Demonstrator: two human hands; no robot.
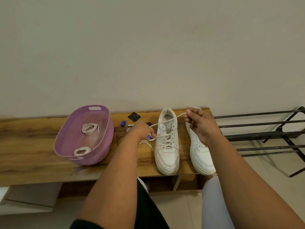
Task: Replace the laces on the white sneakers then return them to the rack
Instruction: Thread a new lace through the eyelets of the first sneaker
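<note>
Two white sneakers stand on the wooden bench, toes towards me. The left sneaker (167, 146) has a white lace (166, 121) threaded through its lower eyelets. My left hand (142, 131) pinches one part of that lace just left of the shoe. My right hand (200, 124) pinches the other end above the right sneaker (200, 156), whose heel it partly hides. The lace runs taut between both hands across the left shoe's opening. Two coiled white laces (90, 128) lie in a purple basket.
The purple basket (66, 139) sits on the left of the bench (33, 146). Small items lie behind my left hand: a blue cap (123, 123), a black square piece (134, 116). A black metal shoe rack (264, 129) stands to the right. A wall rises behind.
</note>
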